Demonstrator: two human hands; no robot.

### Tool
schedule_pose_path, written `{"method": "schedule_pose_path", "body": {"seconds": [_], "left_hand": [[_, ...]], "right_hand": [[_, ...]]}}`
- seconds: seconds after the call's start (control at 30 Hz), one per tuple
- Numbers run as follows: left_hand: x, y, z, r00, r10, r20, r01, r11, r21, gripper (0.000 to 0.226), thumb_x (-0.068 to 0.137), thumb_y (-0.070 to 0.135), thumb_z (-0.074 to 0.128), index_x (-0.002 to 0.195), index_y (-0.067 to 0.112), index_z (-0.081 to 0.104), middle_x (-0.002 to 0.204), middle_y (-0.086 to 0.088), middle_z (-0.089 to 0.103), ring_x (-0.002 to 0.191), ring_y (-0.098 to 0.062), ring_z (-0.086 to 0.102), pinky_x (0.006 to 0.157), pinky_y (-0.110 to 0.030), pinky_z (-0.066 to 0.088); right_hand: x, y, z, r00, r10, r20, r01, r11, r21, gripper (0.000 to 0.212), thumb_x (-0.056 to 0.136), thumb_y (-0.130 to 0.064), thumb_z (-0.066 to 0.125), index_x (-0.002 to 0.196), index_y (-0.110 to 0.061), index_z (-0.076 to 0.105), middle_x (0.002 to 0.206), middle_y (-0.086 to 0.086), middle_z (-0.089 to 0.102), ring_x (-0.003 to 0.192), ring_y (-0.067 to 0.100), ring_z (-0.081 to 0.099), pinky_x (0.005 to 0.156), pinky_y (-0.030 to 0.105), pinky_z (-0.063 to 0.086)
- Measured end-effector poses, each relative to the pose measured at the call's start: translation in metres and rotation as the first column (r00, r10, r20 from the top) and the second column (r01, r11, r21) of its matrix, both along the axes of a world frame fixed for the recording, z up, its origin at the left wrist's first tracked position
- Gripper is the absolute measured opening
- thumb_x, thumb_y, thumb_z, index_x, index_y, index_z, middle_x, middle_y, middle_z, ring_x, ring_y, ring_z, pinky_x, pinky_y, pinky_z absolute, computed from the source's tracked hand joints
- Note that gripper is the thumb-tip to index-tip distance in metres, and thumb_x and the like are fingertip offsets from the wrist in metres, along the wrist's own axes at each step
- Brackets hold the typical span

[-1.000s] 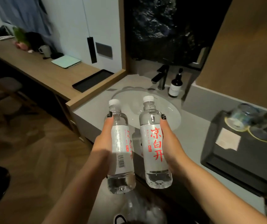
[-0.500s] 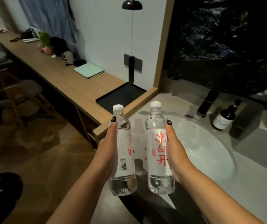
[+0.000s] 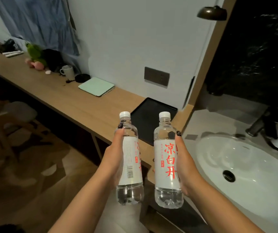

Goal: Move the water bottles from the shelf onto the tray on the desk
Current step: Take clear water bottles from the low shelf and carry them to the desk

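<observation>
The wooden desk (image 3: 71,98) runs left from the sink (image 3: 245,174). Against that sink-side edge lies the bare black tray (image 3: 151,115). Nearer than the tray, left hand (image 3: 114,158) grips the left bottle (image 3: 129,162), right hand (image 3: 185,163) the right bottle (image 3: 166,162), both upright.

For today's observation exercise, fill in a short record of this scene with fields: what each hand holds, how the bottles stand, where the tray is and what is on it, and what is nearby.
left hand: grip on left bottle
right hand: grip on right bottle
bottles: upright, capped, side by side, in the air
tray: black, on the desk at its sink end, no bottles on it
nearby: sink, green pad, mug
</observation>
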State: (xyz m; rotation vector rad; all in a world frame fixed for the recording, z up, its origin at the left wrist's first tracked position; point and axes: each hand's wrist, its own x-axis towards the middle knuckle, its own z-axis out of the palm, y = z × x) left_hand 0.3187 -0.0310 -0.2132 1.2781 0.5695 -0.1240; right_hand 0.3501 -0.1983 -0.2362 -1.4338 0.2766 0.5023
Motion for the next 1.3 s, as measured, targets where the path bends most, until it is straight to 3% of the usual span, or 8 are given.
{"method": "schedule_pose_path", "body": {"seconds": [0.63,0.73,0.8,0.93,1.03,1.17,1.23,1.3], "left_hand": [[0.2,0.215,-0.014,0.991,-0.133,-0.008,0.133,0.991,-0.004,0.06,0.08,0.07,0.044,0.066,0.016,0.064,0.067,-0.011,0.061,0.059,-0.026,0.06,0.065,-0.037,0.051],[0.249,0.244,-0.011,0.983,-0.18,-0.019,0.181,0.982,0.046,0.071,0.073,0.077,0.046,0.081,0.01,0.068,0.076,-0.019,0.065,0.068,-0.03,0.064,0.073,-0.045,0.054],[0.279,0.26,-0.007,0.981,-0.194,0.004,0.192,0.973,0.13,0.079,0.072,0.079,0.045,0.09,0.005,0.068,0.08,-0.022,0.068,0.069,-0.029,0.066,0.074,-0.043,0.056],[0.329,0.276,0.0,0.986,-0.167,0.027,0.161,0.977,0.143,0.056,0.083,0.061,0.052,0.089,0.006,0.061,0.073,-0.014,0.063,0.053,-0.02,0.063,0.048,-0.025,0.052],[0.367,0.284,-0.007,0.982,-0.187,-0.005,0.185,0.97,0.156,0.045,0.086,0.051,0.056,0.096,0.007,0.059,0.082,-0.013,0.068,0.059,-0.018,0.067,0.045,-0.023,0.052],[0.42,0.295,-0.019,0.965,-0.263,-0.022,0.261,0.936,0.236,0.035,0.077,0.036,0.073,0.097,0.011,0.059,0.083,-0.01,0.071,0.057,-0.016,0.068,0.044,-0.021,0.049],[0.446,0.301,-0.029,0.954,-0.3,-0.012,0.293,0.92,0.259,0.033,0.07,0.031,0.08,0.093,0.015,0.063,0.081,-0.006,0.072,0.06,-0.014,0.069,0.05,-0.025,0.054],[0.474,0.309,-0.038,0.937,-0.349,-0.01,0.339,0.902,0.266,0.036,0.063,0.029,0.083,0.094,0.022,0.065,0.086,-0.001,0.073,0.075,-0.018,0.071,0.07,-0.037,0.06]], "right_hand": [[0.2,0.202,-0.02,0.996,-0.093,-0.004,0.093,0.995,0.032,0.056,0.09,-0.062,0.03,0.079,-0.014,0.056,0.062,0.005,0.065,0.058,0.021,0.064,0.067,0.037,0.053],[0.248,0.228,-0.025,0.992,-0.128,-0.022,0.129,0.991,0.034,0.059,0.088,-0.064,0.03,0.087,-0.012,0.057,0.074,0.013,0.065,0.069,0.029,0.064,0.08,0.047,0.053],[0.276,0.244,-0.023,0.987,-0.163,0.002,0.163,0.986,0.028,0.059,0.085,-0.065,0.034,0.094,-0.012,0.056,0.077,0.013,0.064,0.069,0.027,0.064,0.075,0.042,0.054],[0.322,0.266,-0.021,0.978,-0.194,0.073,0.198,0.978,-0.064,0.061,0.077,-0.067,0.044,0.104,-0.013,0.056,0.088,0.014,0.068,0.078,0.028,0.069,0.075,0.041,0.057],[0.349,0.274,-0.022,0.967,-0.235,0.103,0.248,0.958,-0.143,0.042,0.09,-0.051,0.048,0.105,-0.013,0.055,0.092,0.014,0.069,0.081,0.027,0.07,0.071,0.038,0.057],[0.385,0.289,-0.028,0.934,-0.308,0.18,0.35,0.891,-0.289,0.03,0.083,-0.042,0.062,0.102,-0.02,0.055,0.097,0.006,0.069,0.085,0.02,0.069,0.073,0.037,0.056],[0.4,0.297,-0.032,0.915,-0.361,0.181,0.402,0.852,-0.335,0.027,0.077,-0.036,0.071,0.095,-0.025,0.055,0.095,0.001,0.068,0.086,0.017,0.067,0.077,0.038,0.055],[0.415,0.306,-0.037,0.888,-0.416,0.195,0.459,0.807,-0.372,0.036,0.068,-0.031,0.078,0.098,-0.022,0.059,0.095,0.0,0.068,0.087,0.017,0.067,0.078,0.039,0.056]]}}
